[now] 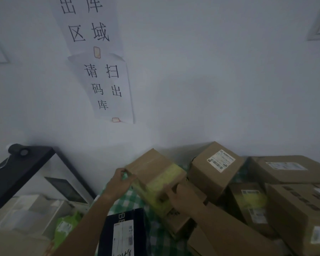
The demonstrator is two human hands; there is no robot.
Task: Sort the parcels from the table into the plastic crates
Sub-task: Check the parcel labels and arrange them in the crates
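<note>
Now my left hand (121,179) pinches the far left corner of the box (155,180), and my right hand (175,195) curls round its near right edge. I hold the box tilted above the checked bench (137,204), long axis running from far left to near right, beside other boxes (215,167).

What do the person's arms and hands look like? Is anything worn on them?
Both forearms are bare as far as the picture shows: no sleeves, no gloves. On the left hand and the right hand I see no watch, ring or band, though the picture is dim and somewhat blurred.
</note>
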